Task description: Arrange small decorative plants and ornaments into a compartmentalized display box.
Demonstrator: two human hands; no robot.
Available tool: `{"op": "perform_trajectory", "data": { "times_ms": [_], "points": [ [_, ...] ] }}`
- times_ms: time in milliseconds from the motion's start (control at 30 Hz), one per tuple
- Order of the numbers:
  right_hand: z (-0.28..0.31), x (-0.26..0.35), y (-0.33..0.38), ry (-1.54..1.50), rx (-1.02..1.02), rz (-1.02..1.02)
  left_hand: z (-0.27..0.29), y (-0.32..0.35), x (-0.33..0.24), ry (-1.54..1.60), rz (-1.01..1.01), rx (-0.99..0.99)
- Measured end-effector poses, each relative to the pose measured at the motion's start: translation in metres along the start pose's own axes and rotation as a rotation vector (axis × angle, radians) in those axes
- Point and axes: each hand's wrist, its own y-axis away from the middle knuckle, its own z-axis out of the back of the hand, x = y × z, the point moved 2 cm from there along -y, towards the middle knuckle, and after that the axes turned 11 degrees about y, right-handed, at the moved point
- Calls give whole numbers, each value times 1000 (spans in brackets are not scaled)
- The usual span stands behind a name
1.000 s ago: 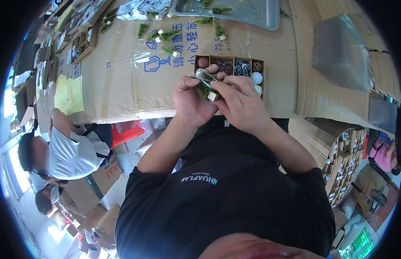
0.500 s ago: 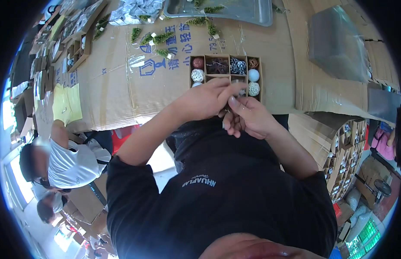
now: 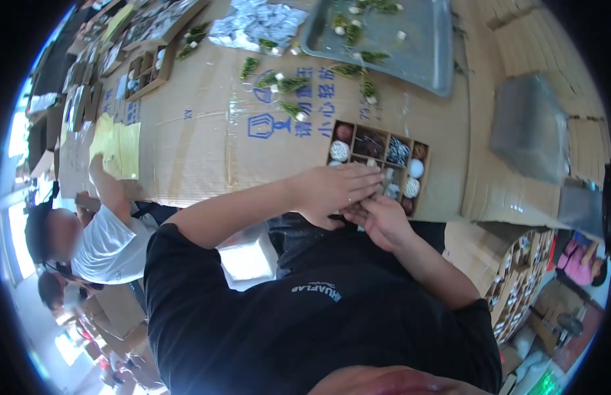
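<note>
A divided cardboard box (image 3: 423,179) lies at the table's near edge. Its compartments hold a red-brown ball (image 3: 344,133), a white woven ball (image 3: 339,151), dark dried pieces (image 3: 369,144), a white-tipped pine cone (image 3: 398,152) and a smooth pale ball (image 3: 416,168). Over the near part of the box, my left hand (image 3: 338,191) lies flat, its fingers stretched out to the right. My right hand (image 3: 383,220) is just below it, with bent fingers meeting the left hand's fingertips. Whatever the right fingers pinch is hidden. Both hands cover the box's nearest left compartments.
Green sprigs with white tags (image 3: 289,85) are scattered beyond the box. Behind them are a grey tray (image 3: 417,66) and a heap of silvery packets (image 3: 256,26). A clear plastic bin (image 3: 529,131) stands right. At left, another person (image 3: 114,247) reaches to yellow paper (image 3: 124,151).
The view has shifted, so the table sits lower and farther right. My left hand has flattened and reaches over the box. My right hand has turned, its fingers now tucked near the left fingertips.
</note>
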Motion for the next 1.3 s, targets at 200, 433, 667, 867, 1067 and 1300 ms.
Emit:
{"op": "perform_trajectory", "data": {
  "times_ms": [200, 433, 667, 867, 1067, 1300],
  "points": [
    [-37, 137, 8, 1438, 146, -196, -23, 19, 3, -135, 59, -115],
    [-153, 297, -267, 2106, -570, 1241, -43, 3, 3, -348, 94, -292],
    [-218, 282, -315, 2500, -253, 510, -76, -2, -9, -359, 406, -552],
    [-149, 325, -312, 1977, -578, 870, -64, -21, -6, -348, 351, -566],
    [-130, 259, -135, 1460, -504, 993, -60, -14, -9, -235, 374, -583],
    [4, 90, -3, 1438, -545, 733, -58, -29, -13, -254, 333, -645]
  ]
}}
